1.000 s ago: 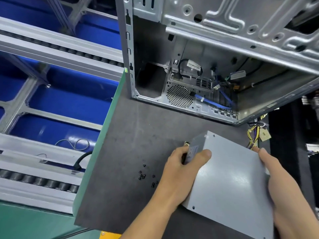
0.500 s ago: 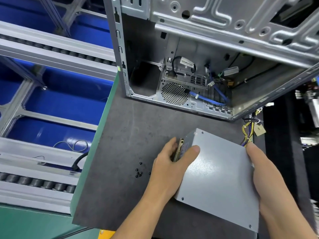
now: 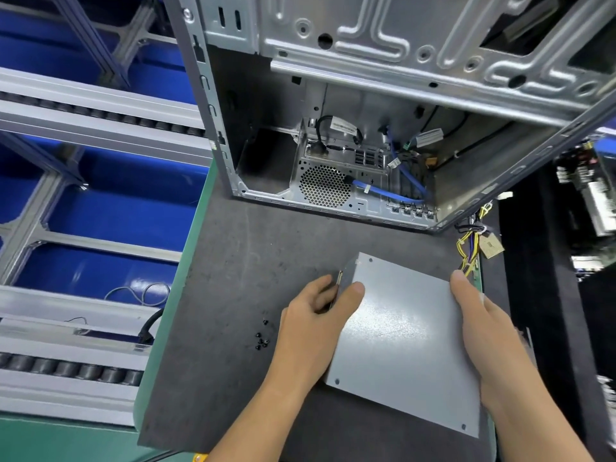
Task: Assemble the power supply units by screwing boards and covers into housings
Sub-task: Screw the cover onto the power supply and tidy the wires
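A grey metal power supply unit (image 3: pixel 403 341) lies flat-side up over the dark mat (image 3: pixel 240 268). My left hand (image 3: pixel 313 328) grips its left edge, thumb on top and fingers curled round the side. My right hand (image 3: pixel 483 331) holds its right edge, thumb on top. Its yellow and black cable bundle (image 3: pixel 473 248) with a beige connector hangs off the far right corner. An open silver computer case (image 3: pixel 383 71) stands behind, showing a round fan grille (image 3: pixel 325 185) and blue cables (image 3: pixel 400 191). Several small black screws (image 3: pixel 261 338) lie on the mat left of my left hand.
A roller conveyor with aluminium rails (image 3: pixel 83 108) and blue floor below runs along the left. The bench's green edge (image 3: pixel 173 301) borders the mat. Dark shelving with parts (image 3: pixel 586 195) stands at the right.
The power supply and both hands have shifted a little left and away from me, toward the case. The grip on both edges is unchanged.
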Demonstrator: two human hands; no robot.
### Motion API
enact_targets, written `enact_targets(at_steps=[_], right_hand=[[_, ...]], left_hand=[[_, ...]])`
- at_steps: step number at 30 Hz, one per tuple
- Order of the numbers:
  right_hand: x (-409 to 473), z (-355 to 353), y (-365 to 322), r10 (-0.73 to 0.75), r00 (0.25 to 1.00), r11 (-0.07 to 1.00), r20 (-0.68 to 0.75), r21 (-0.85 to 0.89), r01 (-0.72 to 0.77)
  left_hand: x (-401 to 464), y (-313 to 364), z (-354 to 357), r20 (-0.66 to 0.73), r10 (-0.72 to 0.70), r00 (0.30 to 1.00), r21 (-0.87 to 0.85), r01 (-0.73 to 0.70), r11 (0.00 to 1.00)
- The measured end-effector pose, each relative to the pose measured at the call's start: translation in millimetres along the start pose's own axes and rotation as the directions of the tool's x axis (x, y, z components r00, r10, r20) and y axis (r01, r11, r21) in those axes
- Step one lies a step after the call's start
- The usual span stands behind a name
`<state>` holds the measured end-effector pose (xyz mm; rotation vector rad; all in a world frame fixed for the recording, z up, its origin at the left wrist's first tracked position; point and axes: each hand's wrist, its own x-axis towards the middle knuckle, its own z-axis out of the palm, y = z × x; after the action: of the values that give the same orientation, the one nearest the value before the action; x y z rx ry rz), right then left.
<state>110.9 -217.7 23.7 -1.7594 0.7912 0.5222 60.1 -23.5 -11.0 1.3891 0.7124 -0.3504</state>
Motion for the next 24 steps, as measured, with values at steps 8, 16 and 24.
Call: enact_targets(at_steps=[8, 16, 24], right_hand=[[1, 3, 0, -0.011, 1.0, 0.998, 0.003, -0.054, 0.011], [-4, 6, -3, -0.02, 1.0, 0.999, -0.023, -0.045, 0.019], [-19, -9, 17, -0.039, 0.999, 0.998, 0.026, -0.04, 0.04]], left_hand=[[0, 2, 0, -0.024, 0.045, 0.999, 0.083, -0.043, 0.996], [4, 5, -2, -0.049, -0.001, 0.999, 0.111, 0.006, 0.994], [5, 3, -2, -0.05, 0.009, 0.999, 0.122, -0.003, 0.993]])
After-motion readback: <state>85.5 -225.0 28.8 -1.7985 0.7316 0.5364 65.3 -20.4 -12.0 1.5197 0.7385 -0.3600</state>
